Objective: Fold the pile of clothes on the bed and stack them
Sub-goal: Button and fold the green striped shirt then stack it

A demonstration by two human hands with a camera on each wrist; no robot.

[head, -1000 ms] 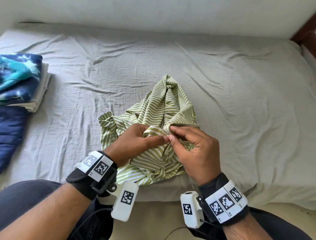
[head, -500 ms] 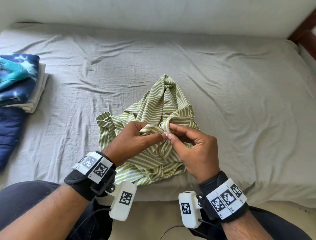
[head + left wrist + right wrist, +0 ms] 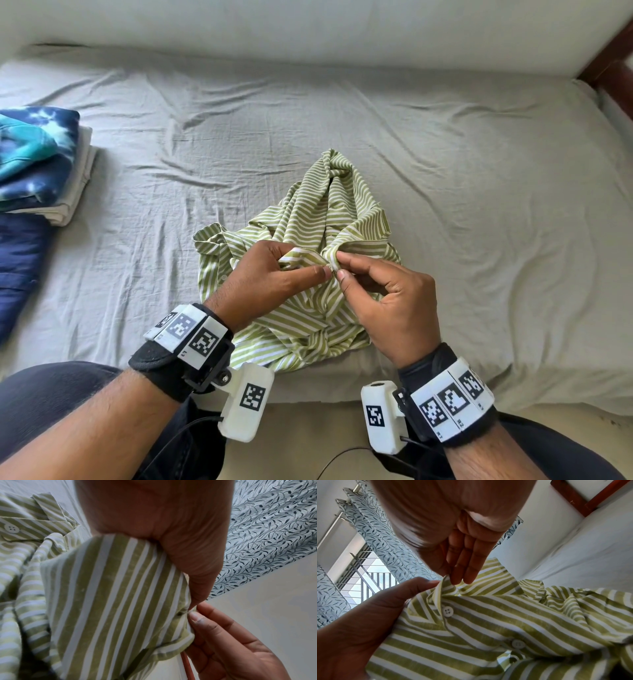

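Since a moment ago both hands have lifted the pinched edge slightly, fingertips meeting. The left hand [image 3: 274, 274] and right hand [image 3: 387, 301] each pinch the shirt [image 3: 329, 212], which lies crumpled near the front edge of the bed [image 3: 479, 171], with a folded stack [image 3: 41, 161] far to the left. I'd slide the pinches apart along that edge to spread it flat. Wrists hover low, thumbs inward, the right hand's other fingers loosely curled.

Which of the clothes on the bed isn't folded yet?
The green and white striped button shirt, lying crumpled in the middle of the grey bed. Both hands pinch its edge. The blue tie-dye garment and the cream one under it sit folded in a stack.
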